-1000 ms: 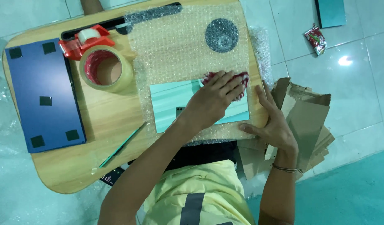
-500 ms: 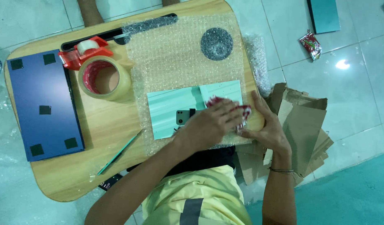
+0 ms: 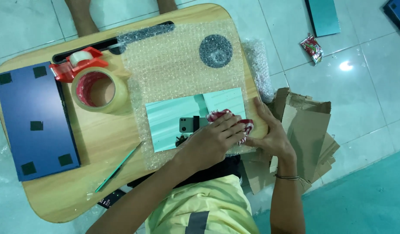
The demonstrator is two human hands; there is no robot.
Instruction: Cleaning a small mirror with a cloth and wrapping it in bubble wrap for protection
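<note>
The left hand [image 3: 213,141] has slid lower, baring more teal box [image 3: 174,117].

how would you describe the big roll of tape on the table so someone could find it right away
Start at the wooden lap table and find the dark blue flat box lying at its left end. Just right of that box, next to the bubble wrap sheet, lies the big roll of tape. It is a wide clear ring with a red core, lying flat, much larger than the small red tape dispenser above it.
</note>
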